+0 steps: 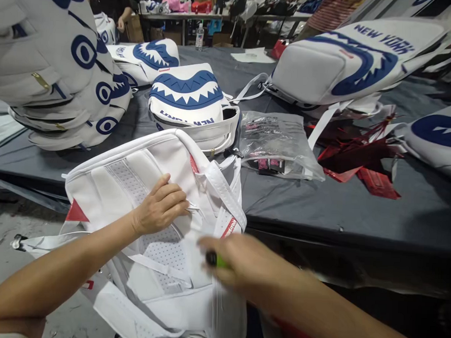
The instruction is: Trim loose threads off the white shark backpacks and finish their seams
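Observation:
A white backpack (136, 185) lies back side up at the near edge of a dark table (320, 207), its straps and mesh panel facing me. My left hand (161, 206) rests on the back panel, fingers curled over a thin white strap. My right hand (244, 266), blurred, is at the lower right of the backpack and grips a small green and black object (215, 260), possibly a lighter. A red label (229, 228) shows on a shoulder strap just above that hand.
More white backpacks with blue shark-mouth prints sit around: a stack at left (66, 70), one at the middle (191, 101), a large one at right (347, 60). A clear plastic bag (274, 141) and red tags (359, 159) lie on the table. Other people stand at the far side.

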`<action>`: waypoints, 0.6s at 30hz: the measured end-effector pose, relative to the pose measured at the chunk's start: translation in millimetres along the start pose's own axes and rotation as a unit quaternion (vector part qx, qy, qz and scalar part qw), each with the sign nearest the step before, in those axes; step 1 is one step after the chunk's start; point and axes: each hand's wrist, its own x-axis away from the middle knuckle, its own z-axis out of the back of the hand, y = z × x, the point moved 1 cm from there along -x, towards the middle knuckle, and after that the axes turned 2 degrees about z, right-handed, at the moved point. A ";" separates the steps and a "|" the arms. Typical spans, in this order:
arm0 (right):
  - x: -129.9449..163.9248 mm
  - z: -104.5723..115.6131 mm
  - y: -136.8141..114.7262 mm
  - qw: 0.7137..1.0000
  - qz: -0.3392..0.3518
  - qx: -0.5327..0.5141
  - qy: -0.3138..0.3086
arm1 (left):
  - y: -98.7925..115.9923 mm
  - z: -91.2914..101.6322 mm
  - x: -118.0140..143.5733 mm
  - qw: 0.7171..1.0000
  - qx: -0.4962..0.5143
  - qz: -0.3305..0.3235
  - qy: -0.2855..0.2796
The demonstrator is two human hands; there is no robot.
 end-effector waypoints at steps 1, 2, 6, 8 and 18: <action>-10.8 2.2 1.8 1.000 -0.009 -0.009 -0.002 | -0.2 0.2 -0.5 1.000 -0.002 0.001 -0.002; -22.8 4.1 3.9 1.000 -0.024 -0.012 0.004 | -0.3 0.7 -1.2 1.000 -0.004 0.003 -0.004; -54.8 3.2 12.4 0.997 -0.065 0.031 0.039 | 0.0 3.0 -3.3 1.000 -0.005 0.002 -0.013; -56.5 0.0 15.1 0.995 -0.064 0.056 0.055 | 0.2 3.1 -4.0 1.000 -0.005 -0.003 -0.010; -73.8 21.8 13.1 0.999 -0.032 0.013 0.028 | -0.1 -2.1 -5.9 1.000 -0.012 -0.020 0.018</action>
